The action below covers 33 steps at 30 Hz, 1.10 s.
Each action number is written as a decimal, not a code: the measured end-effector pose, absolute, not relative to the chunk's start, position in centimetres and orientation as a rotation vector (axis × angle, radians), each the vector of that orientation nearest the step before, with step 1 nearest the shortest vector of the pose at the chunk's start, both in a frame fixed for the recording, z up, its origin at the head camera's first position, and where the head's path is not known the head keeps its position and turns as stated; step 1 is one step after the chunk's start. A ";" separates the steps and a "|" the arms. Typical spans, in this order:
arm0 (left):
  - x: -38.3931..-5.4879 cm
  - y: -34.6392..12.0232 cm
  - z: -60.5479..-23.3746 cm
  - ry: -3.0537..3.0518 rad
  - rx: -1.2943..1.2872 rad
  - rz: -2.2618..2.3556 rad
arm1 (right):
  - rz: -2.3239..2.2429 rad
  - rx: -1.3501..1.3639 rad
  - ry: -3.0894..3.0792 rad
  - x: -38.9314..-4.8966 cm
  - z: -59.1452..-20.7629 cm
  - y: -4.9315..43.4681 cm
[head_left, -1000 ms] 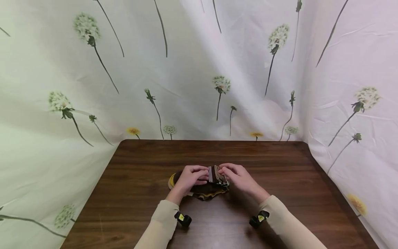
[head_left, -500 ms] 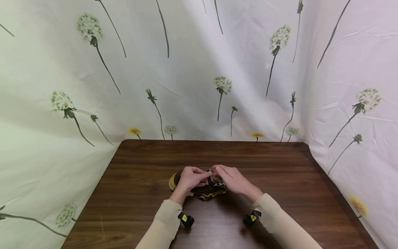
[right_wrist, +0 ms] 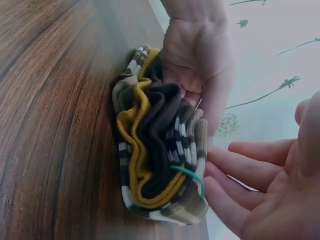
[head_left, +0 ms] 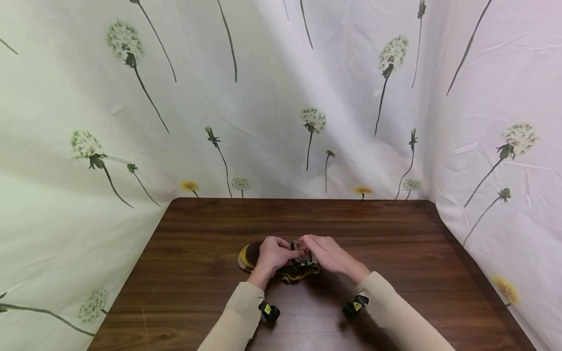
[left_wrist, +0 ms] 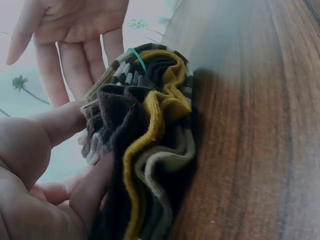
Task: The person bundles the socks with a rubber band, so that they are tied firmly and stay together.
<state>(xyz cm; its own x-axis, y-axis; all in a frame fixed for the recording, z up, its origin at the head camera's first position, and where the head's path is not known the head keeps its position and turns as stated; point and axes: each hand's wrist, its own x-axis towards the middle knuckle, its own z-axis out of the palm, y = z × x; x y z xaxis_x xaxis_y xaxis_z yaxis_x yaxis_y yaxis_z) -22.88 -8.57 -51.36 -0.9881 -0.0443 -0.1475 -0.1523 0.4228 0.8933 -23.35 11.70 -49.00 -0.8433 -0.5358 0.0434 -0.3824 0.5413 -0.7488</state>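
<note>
A bundle of folded socks [head_left: 251, 255] in brown, yellow and beige lies on the table, toe end to the left. My left hand [head_left: 273, 254] pinches the folded-over layers between thumb and fingers; the left wrist view shows its thumb on top of the sock fold [left_wrist: 115, 115]. Against the bundle's right end, my right hand [head_left: 327, 252] touches with nearly straight fingers, not curled round anything. The right wrist view gives the wavy sock edges [right_wrist: 145, 140] and a thin green loop [right_wrist: 190, 175] through the striped end. Fingers hide part of the bundle's top in the head view.
The brown wood-grain table [head_left: 197, 292] extends around the bundle on all sides. A white cloth with dandelion prints [head_left: 263, 97] hangs behind it and along both sides. Each wrist wears a small black camera [head_left: 270, 312].
My right hand has moved left and its fingers have straightened along the bundle's end. My left hand has shifted slightly right, and the striped fold between the hands is now more covered.
</note>
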 end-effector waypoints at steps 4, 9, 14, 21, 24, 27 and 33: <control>-22.7 -8.9 -52.0 2.485 -0.155 1.737 | -1.272 -0.742 2.546 -23.5 -49.4 12.0; -22.5 -9.1 -53.1 2.452 -0.104 1.890 | -1.445 -0.699 2.453 -23.7 -49.6 12.3; -22.5 -9.1 -54.2 2.401 -0.072 2.039 | -1.535 -0.696 2.432 -23.8 -49.5 12.9; -22.1 -9.3 -54.7 2.352 -0.042 2.084 | -1.308 -1.150 2.743 -24.4 -50.0 14.5; -22.1 -9.3 -54.8 2.358 -0.036 2.076 | -1.194 -1.460 2.776 -24.8 -50.4 15.0; -22.3 -9.4 -55.0 2.385 -0.023 2.063 | -1.064 -1.672 2.757 -25.2 -50.7 15.1; -22.5 -9.7 -55.1 2.392 -0.010 2.026 | -0.848 -1.826 2.667 -25.8 -51.5 15.0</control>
